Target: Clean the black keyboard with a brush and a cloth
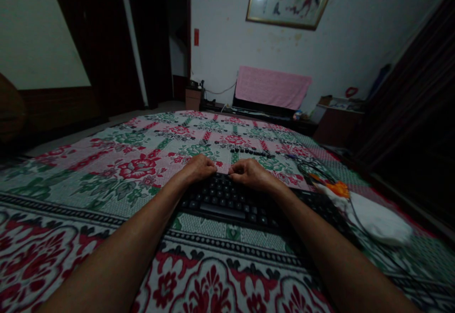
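A black keyboard [220, 197] lies on a patterned bedspread in front of me, its right part passing under my right forearm. My left hand [201, 167] is at its far edge, fingers curled together and fingertips at the keys. Close beside it, my right hand [249, 173] pinches thumb and forefinger at the same far edge. Whatever lies between the fingertips of either hand is too small and dark to make out. Beyond the right hand, several small black pieces that look like keycaps [250, 151] stand in a row on the cloth.
Right of the keyboard lie a white cloth-like item [382, 220], an orange item [339, 189] and a dark cable [316, 167]. The red, green and white bedspread [138, 168] spreads all around. Past it, a pink towel [272, 87] drapes over a dark screen-like panel by the wall.
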Tool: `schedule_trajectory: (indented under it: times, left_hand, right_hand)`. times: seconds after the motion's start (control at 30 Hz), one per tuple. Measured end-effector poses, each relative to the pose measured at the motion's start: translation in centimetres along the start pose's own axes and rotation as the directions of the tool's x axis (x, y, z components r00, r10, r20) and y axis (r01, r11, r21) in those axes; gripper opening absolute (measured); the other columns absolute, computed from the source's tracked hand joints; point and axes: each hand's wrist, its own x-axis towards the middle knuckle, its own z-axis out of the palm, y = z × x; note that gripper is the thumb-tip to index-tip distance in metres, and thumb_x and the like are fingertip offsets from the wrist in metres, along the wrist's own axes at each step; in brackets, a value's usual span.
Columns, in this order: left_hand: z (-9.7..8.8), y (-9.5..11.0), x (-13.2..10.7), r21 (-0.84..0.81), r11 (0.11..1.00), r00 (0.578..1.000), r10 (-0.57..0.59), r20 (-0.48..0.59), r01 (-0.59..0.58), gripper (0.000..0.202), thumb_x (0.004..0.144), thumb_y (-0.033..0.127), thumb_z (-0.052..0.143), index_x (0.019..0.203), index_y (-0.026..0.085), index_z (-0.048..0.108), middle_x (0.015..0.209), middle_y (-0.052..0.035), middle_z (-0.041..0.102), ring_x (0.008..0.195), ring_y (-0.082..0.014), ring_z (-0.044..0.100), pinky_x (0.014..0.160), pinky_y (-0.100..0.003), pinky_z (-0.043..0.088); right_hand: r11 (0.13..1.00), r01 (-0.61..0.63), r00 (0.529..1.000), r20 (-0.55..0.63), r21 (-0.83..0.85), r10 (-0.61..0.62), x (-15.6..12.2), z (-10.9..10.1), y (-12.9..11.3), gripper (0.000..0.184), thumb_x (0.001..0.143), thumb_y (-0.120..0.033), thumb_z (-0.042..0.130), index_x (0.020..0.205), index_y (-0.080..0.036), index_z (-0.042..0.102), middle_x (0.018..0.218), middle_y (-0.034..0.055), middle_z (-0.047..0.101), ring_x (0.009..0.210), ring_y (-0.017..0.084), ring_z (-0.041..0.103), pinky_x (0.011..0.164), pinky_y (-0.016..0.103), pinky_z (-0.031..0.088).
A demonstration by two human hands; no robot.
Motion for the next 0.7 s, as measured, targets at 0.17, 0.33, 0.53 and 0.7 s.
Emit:
schedule_trajectory:
  times: [0.17,0.33,0.53,0.7]
  left_hand:
    - [0.0,0.0,0.0,-0.007,1.0,1.0,0.012,-0.007,-0.012,0.022,0.067,0.03,0.051,0.057,0.015,0.064,0.044,0.0032,0.041,0.05,-0.0112,0.041,0.05,-0.024,0.026]
    - [0.0,0.0,-0.1,-0.003,1.0,1.0,0.025,-0.003,-0.025,0.024,0.069,0.03,0.049,0.054,0.015,0.061,0.043,0.0036,0.038,0.05,-0.0108,0.04,0.048,-0.023,0.024]
    - [0.0,-0.1,0.0,0.014,0.999,0.999,0.034,0.001,-0.034,0.023,0.068,0.029,0.048,0.056,0.014,0.063,0.045,0.0034,0.041,0.052,-0.0114,0.042,0.05,-0.023,0.027]
    - [-0.1,0.0,0.0,0.027,0.999,1.0,0.016,0.0,-0.016,0.022,0.067,0.028,0.049,0.059,0.015,0.065,0.047,0.0033,0.043,0.053,-0.0117,0.044,0.051,-0.024,0.027]
  right_hand:
    - [0.998,0.012,0.999,-0.048,-0.068,-0.015,-0.1,0.0,-0.5,0.013,0.07,-0.018,0.054,0.068,-0.013,0.066,0.061,-0.0018,0.058,0.058,0.008,0.051,0.053,0.018,0.032]
    - [0.988,0.018,0.998,-0.062,-0.155,-0.027,-0.2,0.0,-1.1,0.012,0.069,-0.016,0.055,0.069,-0.014,0.067,0.062,-0.0007,0.061,0.058,0.009,0.053,0.054,0.019,0.032]
    - [0.987,0.041,0.998,-0.046,-0.158,-0.049,-0.1,0.2,-0.9,0.014,0.069,-0.015,0.054,0.07,-0.014,0.068,0.061,-0.0002,0.062,0.057,0.009,0.054,0.053,0.019,0.032]
    - [0.99,0.043,0.998,-0.037,-0.136,-0.049,-0.2,0.1,-1.0,0.014,0.069,-0.015,0.055,0.07,-0.014,0.068,0.062,0.0001,0.062,0.058,0.009,0.054,0.053,0.018,0.032]
